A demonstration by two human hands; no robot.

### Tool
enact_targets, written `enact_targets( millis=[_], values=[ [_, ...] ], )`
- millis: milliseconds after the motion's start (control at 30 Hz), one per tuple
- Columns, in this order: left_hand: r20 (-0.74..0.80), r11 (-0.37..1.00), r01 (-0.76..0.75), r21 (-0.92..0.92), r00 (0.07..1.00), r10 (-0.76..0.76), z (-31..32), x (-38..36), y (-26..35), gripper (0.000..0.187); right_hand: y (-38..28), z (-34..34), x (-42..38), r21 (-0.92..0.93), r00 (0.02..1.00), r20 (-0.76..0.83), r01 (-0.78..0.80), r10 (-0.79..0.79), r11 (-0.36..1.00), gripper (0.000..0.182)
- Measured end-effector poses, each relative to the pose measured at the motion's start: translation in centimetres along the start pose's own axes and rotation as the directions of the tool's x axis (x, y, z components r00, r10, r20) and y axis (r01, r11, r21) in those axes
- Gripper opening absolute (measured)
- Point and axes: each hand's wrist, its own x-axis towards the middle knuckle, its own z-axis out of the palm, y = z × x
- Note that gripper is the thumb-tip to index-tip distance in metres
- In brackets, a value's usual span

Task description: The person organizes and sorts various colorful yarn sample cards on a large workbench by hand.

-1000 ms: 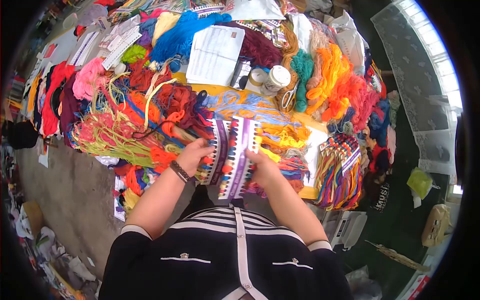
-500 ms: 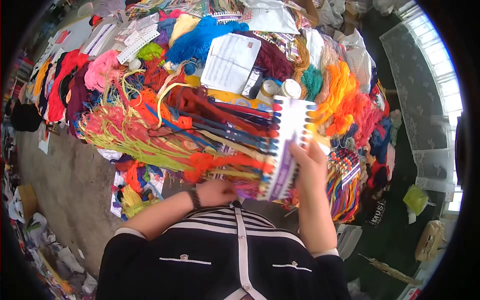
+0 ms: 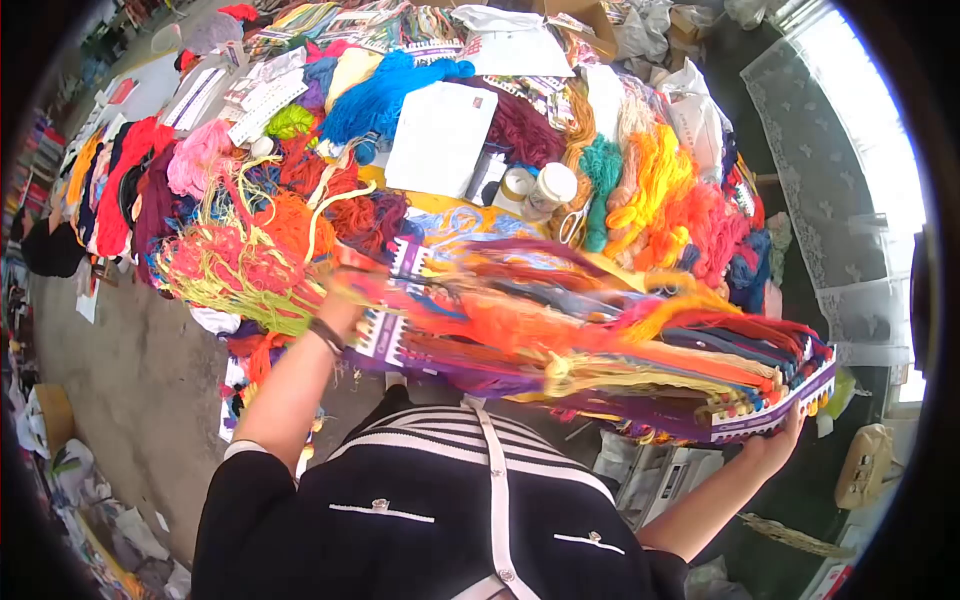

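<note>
Two white-and-purple punched thread cards hang in front of me with a bundle of many-coloured threads [image 3: 600,350] stretched between them, blurred in the middle. My right hand [image 3: 778,445] is closed on the right-hand thread card [image 3: 775,408], gripping it from below and behind. At the other end, my left hand [image 3: 345,285] is closed at the left thread card [image 3: 382,335], smeared by motion, with red threads across its fingers. Just beyond the bundle stand white-lidded tubs [image 3: 553,185], and scissors [image 3: 571,225] lie beside them.
The table is heaped with yarn skeins, among them blue [image 3: 395,90], yellow-orange [image 3: 655,180] and tangled pink-green threads [image 3: 240,260]. A white paper sheet [image 3: 440,140] lies on the heap. A lace curtain [image 3: 830,180] hangs at the right, and bags lie on the floor.
The thread card in my right hand has swung right and down, pulling the threads out sideways. My left hand has risen from near my waist to the left card.
</note>
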Motion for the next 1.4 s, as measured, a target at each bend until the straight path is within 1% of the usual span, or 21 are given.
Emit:
enact_targets(
  millis=[33, 100, 167, 233, 267, 333, 367, 433, 500, 533, 633, 767, 800, 833, 933, 1000, 1033, 1067, 1133, 1233, 1400],
  values=[
    [-0.041, 0.563, 0.110, -0.819, 0.968, -0.249, -1.3, -1.5, 4.5, 0.021, 0.3, -0.8, 0.7, -0.009, 1.000, -0.013, 0.009, -0.009, 1.000, 0.040],
    [0.020, 0.161, 0.070, -0.984, 0.955, -0.298, -5.6, -2.4, 6.3, 0.027, 1.0, -2.2, 1.8, -0.024, 0.998, -0.067, -0.009, 0.008, 1.000, 0.038],
    [-0.054, -0.028, -0.072, -0.997, 0.909, -0.412, -9.4, -2.2, 2.9, 0.040, 2.0, -5.0, 4.5, 0.069, 0.986, -0.093, -0.134, 0.140, 0.989, 0.039],
    [-0.251, -0.095, -0.396, -0.913, 0.732, -0.634, -12.1, -2.6, 1.6, 0.048, 3.0, -4.2, 3.5, 0.054, 0.989, -0.060, -0.133, 0.136, 0.990, 0.041],
    [-0.311, -0.023, -0.505, -0.863, 0.567, -0.763, -12.9, -2.6, 0.7, 0.050, 3.5, -3.0, 2.4, 0.031, 0.992, -0.075, -0.102, 0.104, 0.994, 0.040],
    [-0.365, 0.159, -0.392, -0.906, 0.533, -0.763, -12.6, -3.0, -0.4, 0.068, 5.6, -2.2, 0.6, -0.094, 0.983, 0.184, 0.040, -0.022, 0.995, 0.036],
    [-0.338, 0.169, -0.294, -0.941, 0.838, -0.427, -12.1, -2.7, -2.6, 0.073, 6.4, -0.5, -0.4, 0.046, 0.960, 0.194, -0.213, 0.200, 0.976, 0.037],
    [-0.178, 0.240, 0.001, -0.971, 0.668, -0.723, -7.4, -1.7, 4.4, 0.065, 8.6, 2.9, -3.6, -0.049, 0.911, 0.357, -0.204, 0.208, 0.978, 0.034],
    [-0.094, 0.530, 0.150, -0.835, 0.909, -0.406, -2.8, -1.6, 9.3, 0.054, 10.8, 7.1, -7.9, -0.066, 0.857, 0.414, -0.308, 0.306, 0.949, 0.035],
    [-0.039, 0.599, 0.123, -0.791, 0.968, -0.249, -0.8, -1.6, 13.8, 0.050, 12.9, 7.5, -8.6, -0.108, 0.833, 0.428, -0.338, 0.351, 0.935, 0.036],
    [0.024, 0.742, -0.037, -0.669, 0.997, 0.071, 3.3, -2.3, 23.4, 0.053, 13.6, 12.2, -14.8, -0.152, 0.681, 0.602, -0.415, 0.417, 0.897, 0.035],
    [-0.005, 0.700, -0.342, -0.626, 0.900, 0.436, 8.6, -2.1, 27.9, 0.060, 13.9, 14.8, -18.6, -0.171, 0.505, 0.742, -0.493, 0.440, 0.853, 0.035],
    [-0.075, 0.678, -0.445, -0.585, 0.862, 0.501, 9.9, -2.0, 27.7, 0.062, 13.6, 15.4, -19.1, -0.160, 0.492, 0.774, -0.456, 0.398, 0.875, 0.035],
    [0.027, 0.553, -0.139, -0.821, 0.959, 0.282, 9.8, -3.9, 30.8, 0.063, 13.4, 15.6, -19.2, -0.192, 0.457, 0.795, -0.434, 0.399, 0.880, 0.035],
    [0.050, 0.319, -0.045, -0.947, 0.958, 0.283, 10.4, -4.6, 31.5, 0.062, 12.7, 15.8, -19.1, -0.273, 0.450, 0.793, -0.341, 0.411, 0.899, 0.035],
    [0.229, 0.323, 0.128, -0.938, 0.927, 0.298, 10.1, -4.6, 31.2, 0.059, 12.2, 15.7, -19.1, -0.261, 0.452, 0.795, -0.347, 0.405, 0.901, 0.034],
    [0.192, 0.310, 0.114, -0.944, 0.953, 0.235, 9.8, -5.2, 32.5, 0.054, 12.1, 15.6, -19.2, -0.234, 0.432, 0.804, -0.403, 0.409, 0.885, 0.034],
    [0.274, 0.206, 0.257, -0.944, 0.960, 0.055, 10.3, -5.9, 34.5, 0.051, 12.0, 15.6, -19.4, -0.206, 0.412, 0.813, -0.458, 0.412, 0.865, 0.033],
    [0.308, 0.283, 0.278, -0.918, 0.949, 0.065, 10.6, -3.4, 29.6, 0.048, 12.0, 15.8, -19.7, -0.172, 0.421, 0.802, -0.518, 0.425, 0.838, 0.032],
    [0.327, 0.215, 0.312, -0.926, 0.944, 0.041, 10.6, -4.0, 30.8, 0.051, 12.4, 15.7, -19.4, -0.160, 0.405, 0.807, -0.549, 0.429, 0.820, 0.033],
    [0.286, 0.290, 0.236, -0.927, 0.948, 0.141, 10.4, -4.3, 31.3, 0.053, 12.1, 15.6, -19.4, -0.177, 0.412, 0.790, -0.557, 0.455, 0.811, 0.032]
  ],
)
